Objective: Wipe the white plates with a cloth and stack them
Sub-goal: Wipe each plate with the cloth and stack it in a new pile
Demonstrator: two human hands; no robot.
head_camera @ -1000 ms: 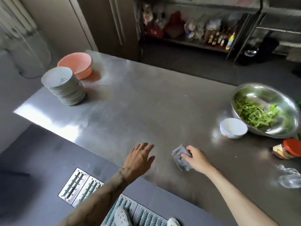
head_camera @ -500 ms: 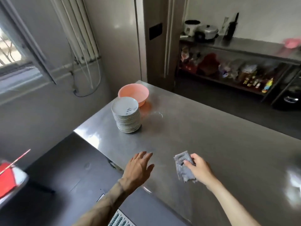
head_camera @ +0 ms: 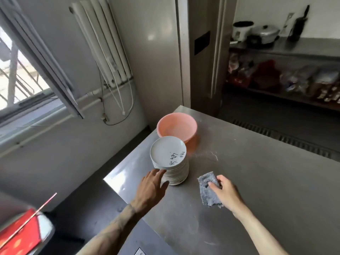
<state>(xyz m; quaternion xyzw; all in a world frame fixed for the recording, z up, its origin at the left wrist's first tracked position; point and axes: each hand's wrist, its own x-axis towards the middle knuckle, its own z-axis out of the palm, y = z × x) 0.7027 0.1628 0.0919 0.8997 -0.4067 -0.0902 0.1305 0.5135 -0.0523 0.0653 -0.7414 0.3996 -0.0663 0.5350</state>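
The stack of white plates (head_camera: 170,162) is sitting near the left corner of the steel table (head_camera: 266,190), just in front of a pink bowl (head_camera: 176,128) that is touching or almost touching it from behind. The top plate (head_camera: 165,150) is facing up, with dark brush marks showing on its near right side. By the look of it, no plate is being wiped yet.

The left hand (head_camera: 150,186) is reaching to the stack's near left side, fingers straight and slightly apart, with the tips lying against or just beside the upper plates; real contact cannot be told. It is probably lining up to lift the top plate off. The right hand (head_camera: 226,194) is waiting just right of the stack, its fingers curled onto a grey cloth (head_camera: 208,190) and pinching it, so the cloth is ready as soon as a plate comes free.

Compared with half a second ago, the left hand is no longer hovering over bare table well apart from the stack but has closed in on it. The right hand is still holding the cloth the same way, now nearer the plates.
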